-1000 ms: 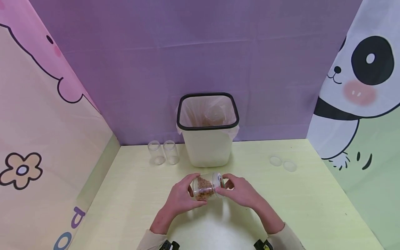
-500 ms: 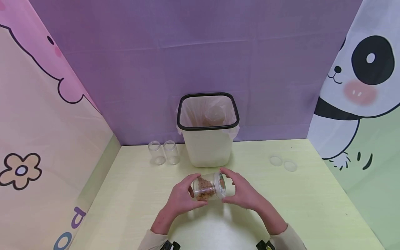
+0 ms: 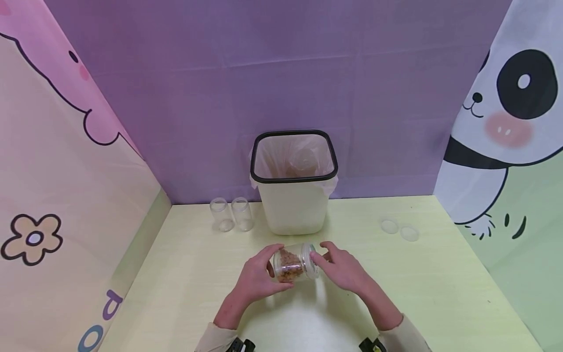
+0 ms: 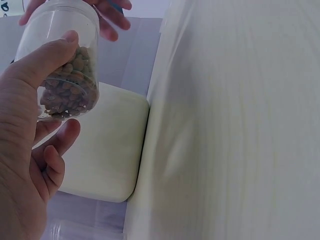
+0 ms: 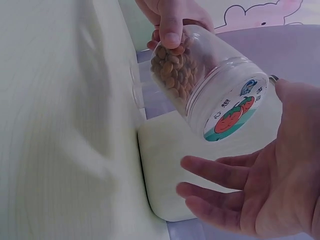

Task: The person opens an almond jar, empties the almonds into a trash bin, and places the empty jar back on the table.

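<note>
A clear plastic jar (image 3: 289, 265) part-filled with small brown pellets is held tilted on its side above the table. My left hand (image 3: 257, 277) grips its base end, the thumb (image 4: 50, 55) lying along the wall. On its other end sits a white lid (image 5: 237, 111) with a strawberry picture and printed characters, facing right. My right hand (image 3: 345, 268) is at that lid, its thumb touching or very near the rim. The right fingers (image 5: 215, 172) are spread and stand off the lid in the right wrist view.
A white bin (image 3: 292, 210) with black rim and plastic liner stands behind the jar. Left of it are two clear jars (image 3: 241, 215) without lids. Two clear discs (image 3: 410, 233) lie to the right. A purple cloth (image 3: 290, 63) hangs behind the table (image 3: 440, 303).
My right hand's fingers have come off the lid, spread around it, then turned so the thumb is at the lid's rim. The left hand and the jar have barely moved.
</note>
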`<state>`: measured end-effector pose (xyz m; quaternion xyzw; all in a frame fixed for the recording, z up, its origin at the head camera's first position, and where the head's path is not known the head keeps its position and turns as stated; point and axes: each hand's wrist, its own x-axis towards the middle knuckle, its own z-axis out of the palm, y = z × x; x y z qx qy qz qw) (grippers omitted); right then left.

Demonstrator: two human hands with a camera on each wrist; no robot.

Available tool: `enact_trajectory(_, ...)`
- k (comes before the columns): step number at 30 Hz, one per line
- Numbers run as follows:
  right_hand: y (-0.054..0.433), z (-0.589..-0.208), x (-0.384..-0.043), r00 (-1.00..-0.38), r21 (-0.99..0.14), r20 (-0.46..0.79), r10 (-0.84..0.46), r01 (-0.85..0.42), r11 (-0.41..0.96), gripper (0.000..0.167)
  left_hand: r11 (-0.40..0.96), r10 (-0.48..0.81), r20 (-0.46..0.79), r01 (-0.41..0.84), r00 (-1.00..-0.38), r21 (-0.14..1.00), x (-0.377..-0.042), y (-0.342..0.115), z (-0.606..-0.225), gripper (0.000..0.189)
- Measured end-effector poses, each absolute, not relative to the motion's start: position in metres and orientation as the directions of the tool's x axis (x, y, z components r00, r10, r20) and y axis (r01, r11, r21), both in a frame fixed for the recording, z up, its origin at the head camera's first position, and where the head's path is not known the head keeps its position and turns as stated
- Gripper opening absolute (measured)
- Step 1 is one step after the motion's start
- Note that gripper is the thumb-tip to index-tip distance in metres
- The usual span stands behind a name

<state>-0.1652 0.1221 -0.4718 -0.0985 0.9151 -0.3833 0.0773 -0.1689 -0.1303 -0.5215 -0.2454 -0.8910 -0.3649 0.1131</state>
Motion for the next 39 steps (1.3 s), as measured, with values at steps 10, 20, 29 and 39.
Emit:
enact_trajectory(10,0.121,-0.468,-0.168,-0.949,-0.710,-0.115,-0.292,-0.128,0.693,0.069,0.608,0.364,0.384,0.529,-0.849,0.592,-0.169,-0.129,-0.519,0.093)
enact_trajectory(20,0.129,-0.468,-0.170,-0.889,-0.801,-0.030,-0.456,-0.251,0.543,0.068,0.616,0.361,0.367,0.514,-0.857,0.596,-0.170,-0.130,-0.519,0.094)
enact_trajectory(29,0.135,-0.468,-0.171,-0.814,-0.803,0.157,-0.560,-0.435,0.407,0.080,0.604,0.357,0.342,0.495,-0.869,0.625,-0.169,-0.132,-0.518,0.094)
enact_trajectory(39,0.142,-0.475,-0.172,-0.828,-0.846,0.138,-0.544,-0.385,0.370,0.076,0.613,0.346,0.334,0.481,-0.877,0.627,-0.167,-0.133,-0.517,0.094)
